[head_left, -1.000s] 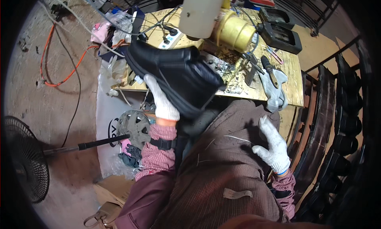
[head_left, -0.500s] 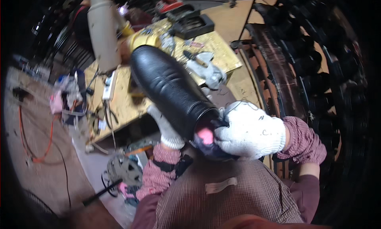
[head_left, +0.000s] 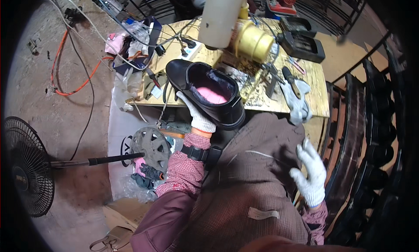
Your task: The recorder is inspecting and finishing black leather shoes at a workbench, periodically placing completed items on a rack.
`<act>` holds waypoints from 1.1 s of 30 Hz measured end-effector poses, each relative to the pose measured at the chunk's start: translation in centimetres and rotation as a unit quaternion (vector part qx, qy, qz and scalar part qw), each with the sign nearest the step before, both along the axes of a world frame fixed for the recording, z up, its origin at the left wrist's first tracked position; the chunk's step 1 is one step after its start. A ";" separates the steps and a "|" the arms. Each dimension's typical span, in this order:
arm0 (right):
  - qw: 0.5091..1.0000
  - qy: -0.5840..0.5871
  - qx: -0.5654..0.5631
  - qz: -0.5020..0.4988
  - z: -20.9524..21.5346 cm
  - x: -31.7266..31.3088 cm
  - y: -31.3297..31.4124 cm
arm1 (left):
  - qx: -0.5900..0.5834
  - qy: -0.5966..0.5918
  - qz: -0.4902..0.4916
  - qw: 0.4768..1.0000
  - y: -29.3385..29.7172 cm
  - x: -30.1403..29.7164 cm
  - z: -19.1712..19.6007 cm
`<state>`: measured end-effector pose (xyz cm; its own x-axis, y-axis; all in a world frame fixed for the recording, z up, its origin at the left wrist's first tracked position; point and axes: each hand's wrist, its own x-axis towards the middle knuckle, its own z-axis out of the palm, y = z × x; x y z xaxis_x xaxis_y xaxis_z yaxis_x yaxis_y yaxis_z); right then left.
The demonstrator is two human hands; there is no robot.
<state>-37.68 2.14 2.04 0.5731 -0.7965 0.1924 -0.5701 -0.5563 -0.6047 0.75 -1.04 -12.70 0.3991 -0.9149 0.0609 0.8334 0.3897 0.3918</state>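
**Black shoe turned opening-up over a cluttered workshop tabletop**

A concrete workshop floor surrounds a low wooden tabletop [head_left: 279, 104] strewn with tools and cables. Just above its near edge hangs the black leather shoe with a pink insole and dark fuzzy lining [head_left: 207, 92], its opening facing up toward the camera. The left hand in a white knit glove [head_left: 197, 114] holds it from below at the near side, fingers pressed together on the shoe's wall. The right hand in a white knit glove [head_left: 310, 171] is well apart from the shoe, its fingers spread and holding nothing, hovering beside the brown apron-covered lap [head_left: 257, 182].

Half a second ago both hands were clamped on the shoe, which showed its glossy upper with the opening hidden. Now the right hand has let go and dropped to the lap, and the shoe has been rolled over so that the insole and lining show. My judgement is that one-handed handling has taken over and the interior is what is being presented for work or checking.

Behind the shoe stand a tall cream plastic cylinder [head_left: 220, 16] and a yellow round tin [head_left: 252, 42]. A spare grey-white glove [head_left: 297, 101] lies draped over the tabletop's right edge near some dark-handled pliers [head_left: 291, 79]. On the floor to the left stands a black wire-caged fan [head_left: 24, 164], with an orange cable [head_left: 65, 68] looping beyond it.
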 end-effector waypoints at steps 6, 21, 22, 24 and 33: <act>0.999 0.022 0.000 0.048 -0.8 1.1 -0.1 | 0.020 0.100 0.012 0.995 -1.0 2.6 3.0; 0.896 -0.057 -0.359 0.256 10.3 2.8 0.1 | 0.078 0.109 -0.227 0.965 5.3 -5.1 3.3; 0.875 -0.042 -0.440 0.196 12.9 1.7 1.1 | 0.045 0.015 -0.350 0.936 5.0 -3.3 1.7; 0.920 -0.300 -0.142 0.210 16.4 -1.8 2.7 | -0.003 -0.080 -0.484 0.871 2.3 -7.3 6.6; -0.556 -0.412 0.507 0.514 38.2 -16.4 4.5 | -0.032 -0.385 -0.392 0.835 2.0 -16.9 13.8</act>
